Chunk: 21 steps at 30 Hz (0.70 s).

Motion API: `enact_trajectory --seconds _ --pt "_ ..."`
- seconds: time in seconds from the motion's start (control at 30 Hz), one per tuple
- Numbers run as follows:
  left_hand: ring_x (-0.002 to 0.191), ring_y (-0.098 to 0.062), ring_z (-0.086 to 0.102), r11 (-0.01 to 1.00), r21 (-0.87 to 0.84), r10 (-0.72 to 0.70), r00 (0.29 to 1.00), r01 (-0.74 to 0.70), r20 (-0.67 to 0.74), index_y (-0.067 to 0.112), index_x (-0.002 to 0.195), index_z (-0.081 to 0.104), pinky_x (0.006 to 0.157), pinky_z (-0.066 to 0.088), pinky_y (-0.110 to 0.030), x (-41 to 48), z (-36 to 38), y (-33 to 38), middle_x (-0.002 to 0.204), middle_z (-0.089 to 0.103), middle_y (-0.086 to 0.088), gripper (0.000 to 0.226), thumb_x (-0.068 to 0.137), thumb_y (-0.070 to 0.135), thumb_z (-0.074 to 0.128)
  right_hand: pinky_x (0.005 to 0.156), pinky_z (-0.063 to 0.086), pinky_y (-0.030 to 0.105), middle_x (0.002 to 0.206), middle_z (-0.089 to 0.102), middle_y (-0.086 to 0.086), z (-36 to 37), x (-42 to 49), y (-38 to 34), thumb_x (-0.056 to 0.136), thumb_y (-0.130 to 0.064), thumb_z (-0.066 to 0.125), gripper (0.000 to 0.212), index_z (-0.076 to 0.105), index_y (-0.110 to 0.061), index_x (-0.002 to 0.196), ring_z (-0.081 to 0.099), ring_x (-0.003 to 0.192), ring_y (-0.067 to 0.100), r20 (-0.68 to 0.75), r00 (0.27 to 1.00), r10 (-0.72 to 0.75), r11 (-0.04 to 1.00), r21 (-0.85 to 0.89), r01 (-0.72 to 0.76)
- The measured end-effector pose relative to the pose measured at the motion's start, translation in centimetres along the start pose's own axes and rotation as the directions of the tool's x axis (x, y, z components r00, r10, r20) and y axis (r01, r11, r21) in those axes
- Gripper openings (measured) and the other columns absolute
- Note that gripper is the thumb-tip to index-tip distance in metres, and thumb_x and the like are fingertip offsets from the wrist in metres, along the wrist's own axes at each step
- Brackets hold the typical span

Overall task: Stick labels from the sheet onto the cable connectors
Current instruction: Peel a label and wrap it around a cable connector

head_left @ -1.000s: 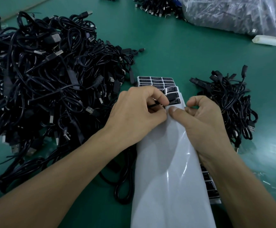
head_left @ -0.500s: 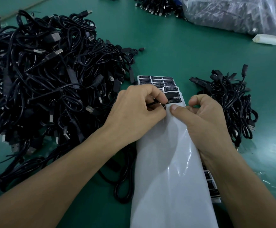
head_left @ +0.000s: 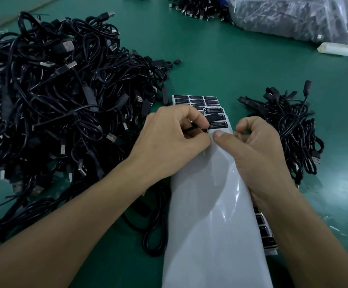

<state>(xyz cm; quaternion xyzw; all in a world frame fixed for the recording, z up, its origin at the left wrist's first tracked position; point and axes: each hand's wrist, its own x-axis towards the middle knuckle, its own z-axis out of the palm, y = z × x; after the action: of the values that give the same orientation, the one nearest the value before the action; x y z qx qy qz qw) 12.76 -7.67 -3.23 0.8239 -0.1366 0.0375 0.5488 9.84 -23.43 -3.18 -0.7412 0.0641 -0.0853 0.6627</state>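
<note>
Over lengthwise label sheet (head_left: 210, 204), cable (head_left: 190, 129) crosswise

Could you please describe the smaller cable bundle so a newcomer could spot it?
On the green table, find the white label sheet in the middle. The smaller cable bundle lies just right of it, beside the right hand; unlike the sprawling heap on the left, it is compact.

surface: green tabletop (head_left: 221, 59) | light: dim, soft glare at right edge
</note>
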Motion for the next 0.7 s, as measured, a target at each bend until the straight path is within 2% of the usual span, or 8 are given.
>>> enact_trajectory --seconds 0.1,0.2,0.33,0.5,0.7 --pt "0.069 -0.004 0.07 1.0 -0.009 0.007 1.0 -0.007 0.016 0.032 0.081 0.068 0.069 0.059 -0.032 0.03 -0.13 -0.05 0.072 0.073 0.018 0.011 0.071 0.032 0.072 0.045 0.037 0.026 0.05 0.046 -0.014 -0.09 0.09 0.18 0.086 -0.01 0.072 0.031 0.044 -0.022 0.084 0.042 0.048 0.011 -0.01 1.0 0.001 0.999 -0.042 -0.001" --pt "0.069 -0.004 0.07 1.0 -0.014 0.017 1.0 -0.016 0.025 0.032 0.082 0.068 0.069 0.059 -0.029 0.1 -0.33 -0.21 0.073 0.074 0.017 0.012 0.073 0.027 0.074 0.052 0.036 0.032 0.056 0.043 -0.012 -0.11 0.08 0.19 0.081 -0.016 0.073 0.029 0.045 -0.023 0.084 0.039 0.056 0.014 -0.002 1.0 -0.011 0.996 -0.086 0.01" --pt "0.072 -0.011 0.072 0.999 -0.042 0.021 0.999 -0.02 0.032 0.032 0.081 0.068 0.074 0.06 -0.038 0.21 -0.35 -0.29 0.073 0.075 0.011 0.012 0.072 0.025 0.073 0.062 0.037 0.04 0.065 0.042 -0.004 0.12 0.06 0.07 0.076 -0.025 0.068 0.024 0.046 -0.024 0.086 0.039 0.065 0.02 0.044 0.999 -0.012 0.995 -0.094 0.016" --pt "0.073 -0.02 0.072 0.997 -0.069 0.026 0.999 -0.023 0.038 0.032 0.079 0.069 0.076 0.06 -0.046 0.41 -0.41 -0.44 0.073 0.075 0.004 0.012 0.071 0.024 0.072 0.063 0.035 0.04 0.06 0.039 -0.011 0.07 0.13 0.43 0.092 -0.009 0.066 0.026 0.046 -0.024 0.086 0.036 0.065 0.019 0.066 0.997 -0.027 0.995 -0.089 0.033" --pt "0.076 -0.028 0.071 0.992 -0.123 0.011 0.999 -0.006 0.039 0.03 0.077 0.07 0.078 0.059 -0.05 0.72 -0.54 -0.48 0.074 0.075 0.0 0.009 0.071 0.023 0.073 0.062 0.034 0.038 0.056 0.038 -0.015 0.02 0.28 0.45 0.093 -0.007 0.065 0.026 0.045 -0.022 0.087 0.034 0.064 0.018 0.069 0.997 -0.033 0.996 -0.077 0.038"
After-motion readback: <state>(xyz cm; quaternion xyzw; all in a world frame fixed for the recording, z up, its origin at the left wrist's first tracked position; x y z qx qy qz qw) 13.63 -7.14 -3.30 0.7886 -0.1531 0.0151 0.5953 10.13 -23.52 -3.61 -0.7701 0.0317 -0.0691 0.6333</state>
